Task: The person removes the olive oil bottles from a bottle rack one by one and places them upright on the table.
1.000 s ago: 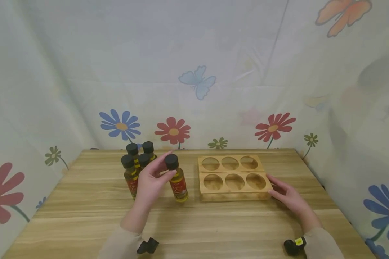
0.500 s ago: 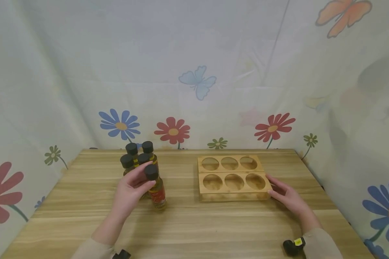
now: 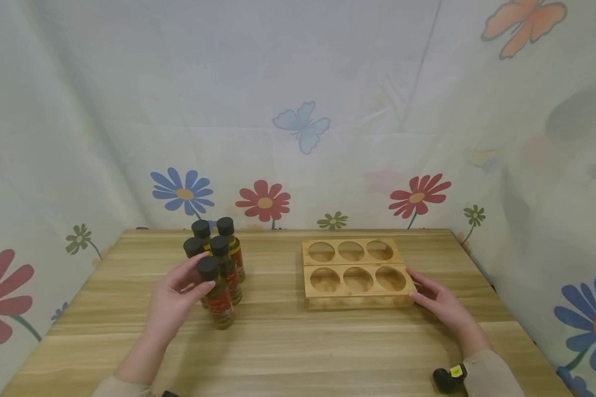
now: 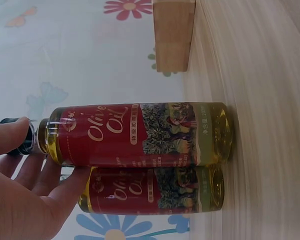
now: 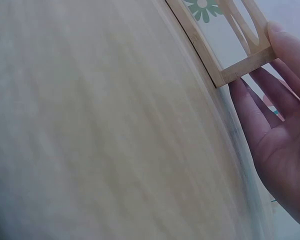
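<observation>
My left hand [image 3: 173,298] holds an olive oil bottle [image 3: 220,303] by its black cap, thumb on the near side. The bottle stands upright, its base close over the table, at the front of several matching bottles. In the left wrist view, the red "Olive Oil" label faces the camera, and a second bottle [image 4: 140,192] shows just beside it. The wooden rack [image 3: 350,264] has two rows of round holes, with no bottle in them. Against the rack's right end rests my right hand [image 3: 439,300], fingers fairly straight. The right wrist view shows its fingertips at the end panel [image 5: 247,66].
Other olive oil bottles with black caps [image 3: 225,225] stand grouped at the back left of the wood-grain table [image 3: 298,353]. A flower-and-butterfly cloth [image 3: 298,66] hangs behind the table and along its sides.
My left hand has carried the bottle left and toward the front, from near the rack to the bottle group. The right hand and the rack stay in place.
</observation>
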A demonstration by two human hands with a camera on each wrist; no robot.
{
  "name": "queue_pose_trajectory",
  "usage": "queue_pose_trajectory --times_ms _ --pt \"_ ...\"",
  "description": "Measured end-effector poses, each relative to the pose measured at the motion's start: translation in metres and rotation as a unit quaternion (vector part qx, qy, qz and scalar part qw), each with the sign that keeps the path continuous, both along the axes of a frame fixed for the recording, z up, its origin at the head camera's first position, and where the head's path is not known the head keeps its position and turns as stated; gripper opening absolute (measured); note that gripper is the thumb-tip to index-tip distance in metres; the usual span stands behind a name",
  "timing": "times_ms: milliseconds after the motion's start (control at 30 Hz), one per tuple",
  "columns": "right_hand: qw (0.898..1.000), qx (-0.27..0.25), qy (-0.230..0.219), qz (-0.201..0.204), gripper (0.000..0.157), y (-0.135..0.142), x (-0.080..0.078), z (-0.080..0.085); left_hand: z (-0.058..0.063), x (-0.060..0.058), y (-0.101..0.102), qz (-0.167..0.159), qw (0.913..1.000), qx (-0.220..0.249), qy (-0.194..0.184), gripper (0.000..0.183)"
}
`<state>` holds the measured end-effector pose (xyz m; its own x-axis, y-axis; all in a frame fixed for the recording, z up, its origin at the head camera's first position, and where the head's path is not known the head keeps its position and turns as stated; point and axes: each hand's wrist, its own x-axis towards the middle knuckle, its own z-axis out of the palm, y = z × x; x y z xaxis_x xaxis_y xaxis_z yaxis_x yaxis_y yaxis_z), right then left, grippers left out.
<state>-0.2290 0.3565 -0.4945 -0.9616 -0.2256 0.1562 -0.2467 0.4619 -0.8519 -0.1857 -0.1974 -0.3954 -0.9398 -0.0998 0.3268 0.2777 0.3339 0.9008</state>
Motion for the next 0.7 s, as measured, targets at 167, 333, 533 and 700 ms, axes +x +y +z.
queue_pose_trajectory --times_ms 167,333,533,700 --pt "1.000 0.000 -0.002 0.000 0.060 0.0001 -0.0006 -0.0001 -0.0015 -0.0011 -0.0049 -0.003 1.0000 -0.001 0.000 0.052" --pt "1.000 -0.005 -0.002 0.004 0.060 0.0002 -0.0002 -0.0005 -0.0024 -0.0008 -0.0068 -0.005 1.0000 -0.006 0.002 0.053" --pt "1.000 -0.021 0.001 0.015 0.059 -0.0005 0.0014 0.0014 -0.0030 -0.0011 -0.0076 -0.003 0.9992 -0.039 0.012 0.054" --pt "1.000 -0.018 0.002 0.010 0.058 -0.0012 0.0019 0.0027 -0.0027 -0.0011 -0.0076 -0.014 0.9986 -0.048 0.018 0.057"
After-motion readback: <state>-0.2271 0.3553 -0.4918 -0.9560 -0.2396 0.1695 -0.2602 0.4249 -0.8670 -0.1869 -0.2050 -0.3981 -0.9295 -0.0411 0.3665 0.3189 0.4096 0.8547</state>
